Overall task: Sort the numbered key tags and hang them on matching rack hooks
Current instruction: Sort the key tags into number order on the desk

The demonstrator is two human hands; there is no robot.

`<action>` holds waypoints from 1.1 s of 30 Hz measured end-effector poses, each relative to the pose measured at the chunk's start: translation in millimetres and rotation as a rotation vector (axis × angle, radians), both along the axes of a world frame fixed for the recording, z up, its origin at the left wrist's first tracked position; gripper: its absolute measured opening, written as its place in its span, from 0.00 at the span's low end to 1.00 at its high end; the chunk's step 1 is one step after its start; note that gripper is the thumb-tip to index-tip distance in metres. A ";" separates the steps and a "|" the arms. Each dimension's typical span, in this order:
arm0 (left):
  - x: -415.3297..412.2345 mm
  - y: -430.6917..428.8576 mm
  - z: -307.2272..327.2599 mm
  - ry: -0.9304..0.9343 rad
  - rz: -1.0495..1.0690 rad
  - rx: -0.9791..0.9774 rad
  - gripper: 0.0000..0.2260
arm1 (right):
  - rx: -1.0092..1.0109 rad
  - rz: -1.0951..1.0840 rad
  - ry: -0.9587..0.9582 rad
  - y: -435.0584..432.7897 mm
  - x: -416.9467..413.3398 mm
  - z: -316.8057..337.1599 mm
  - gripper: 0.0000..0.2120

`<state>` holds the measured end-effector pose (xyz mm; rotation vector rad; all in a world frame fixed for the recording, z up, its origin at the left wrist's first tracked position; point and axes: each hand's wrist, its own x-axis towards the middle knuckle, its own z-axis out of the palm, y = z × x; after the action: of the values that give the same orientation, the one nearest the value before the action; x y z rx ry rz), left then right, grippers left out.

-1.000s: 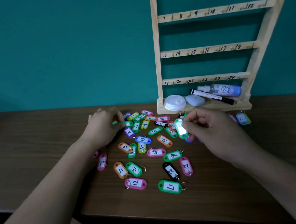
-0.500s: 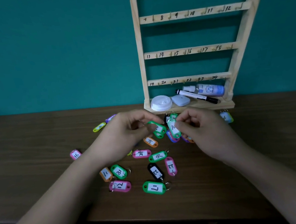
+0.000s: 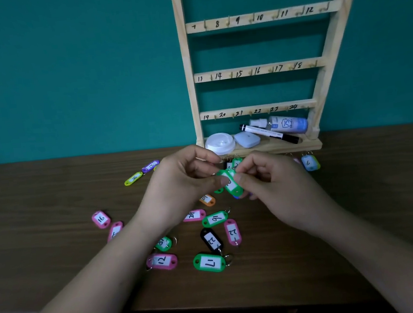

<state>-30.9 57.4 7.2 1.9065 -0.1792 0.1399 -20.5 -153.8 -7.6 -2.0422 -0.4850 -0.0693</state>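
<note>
Standing beside the person, I observe both hands raised just above the wooden table (image 3: 57,248), in front of the base of the wooden rack (image 3: 188,81). The left hand (image 3: 185,184) has its fingers curled and pinches one end of a green tag (image 3: 230,184) between thumb and forefinger. The right hand (image 3: 277,187) pinches the same tag from the other side, fingers curled inward. The tag is tilted and clear of the table; its number is hidden by the thumbs. Whether a second tag sits behind it cannot be told.

The rack leans against the teal wall. Its rails are numbered 7 to 12, 13 to 18 and 19 to 24, and no tag hangs on the hooks in view. Its bottom ledge holds a white lid (image 3: 220,143), a marker (image 3: 269,134) and a spray bottle (image 3: 285,124).

Loose tags lie scattered on the table: a pink 16 (image 3: 101,219) to the left, a pink 12 (image 3: 162,261) and a green 17 (image 3: 209,262) nearest the table edge, and a pink 22 (image 3: 232,232) beside a black tag (image 3: 211,240). A yellow tag (image 3: 133,178) lies farther back on the left, and a blue 6 (image 3: 309,163) sits just before the rack's right foot.
</note>
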 end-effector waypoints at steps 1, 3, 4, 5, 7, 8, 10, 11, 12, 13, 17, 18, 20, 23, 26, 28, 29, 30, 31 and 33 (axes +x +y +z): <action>-1.0 -1.6 0.5 0.004 0.011 -0.030 0.15 | 0.002 0.005 -0.001 0.1 0.0 0.1 0.03; -3.5 -4.5 1.2 0.016 0.034 -0.081 0.16 | 0.001 0.015 -0.001 0.1 -0.4 0.3 0.03; -4.2 -5.4 1.2 0.021 0.046 -0.101 0.16 | 0.013 0.017 0.001 0.1 -0.3 0.3 0.03; -5.3 -6.1 1.4 0.023 0.058 -0.115 0.17 | 0.034 0.021 0.007 -0.2 -0.5 0.4 0.03; -7.5 -8.0 2.5 0.013 0.077 -0.126 0.17 | 0.068 0.017 0.018 -1.2 -0.1 0.4 0.04; -8.5 -8.8 3.1 0.000 0.079 -0.128 0.18 | 0.068 0.004 0.012 -1.7 0.3 0.2 0.05; -10.5 -10.1 3.7 -0.032 0.074 -0.122 0.18 | 0.039 -0.017 -0.019 -2.5 0.1 -0.7 0.05; -11.4 -10.6 4.1 -0.047 0.072 -0.115 0.18 | 0.024 -0.019 -0.033 -2.2 -0.7 -1.1 0.06; -11.8 -10.7 4.1 -0.062 0.071 -0.108 0.18 | 0.012 -0.019 -0.047 -1.4 -2.0 -1.2 0.06; -11.9 -10.8 3.9 -0.074 0.069 -0.099 0.17 | -0.001 -0.021 -0.064 -0.5 -3.4 -1.4 0.06; -11.7 -10.9 3.4 -0.102 0.072 -0.084 0.15 | 0.047 -0.042 -0.095 -0.8 -2.9 -2.0 0.05; -11.4 -10.6 3.3 -0.102 0.076 -0.080 0.15 | 0.062 -0.042 -0.084 -1.6 -1.7 -2.5 0.05; -10.8 -9.6 2.9 -0.100 0.079 -0.068 0.15 | 0.069 -0.034 -0.063 -2.5 -0.4 -2.8 0.05; -10.2 -7.8 3.1 -0.076 0.070 -0.055 0.17 | 0.067 -0.025 -0.025 -6.8 1.9 3.6 0.05; -10.2 -4.2 2.4 -0.057 0.040 -0.006 0.17 | 0.051 -0.079 0.081 -26.1 15.6 16.4 0.06; -10.1 -1.3 1.0 -0.060 0.037 0.068 0.14 | 0.044 -0.135 0.162 -43.6 26.2 22.8 0.06; -10.2 0.2 0.3 -0.060 0.036 0.101 0.13 | 0.032 -0.164 0.191 -51.1 30.2 24.1 0.06; -10.0 1.3 -0.7 -0.060 0.037 0.129 0.12 | 0.007 -0.186 0.219 -57.3 33.0 24.2 0.05; -9.9 2.7 -1.1 -0.062 0.038 0.156 0.12 | -0.035 -0.197 0.247 -61.8 35.1 23.3 0.04; -9.0 4.9 -2.7 -0.075 0.036 0.204 0.11 | -0.142 -0.203 0.300 -67.7 38.3 20.7 0.03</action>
<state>-39.9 62.3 4.5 2.1100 -0.2171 0.2244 17.8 -221.5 13.1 -2.1884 -0.0970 0.1523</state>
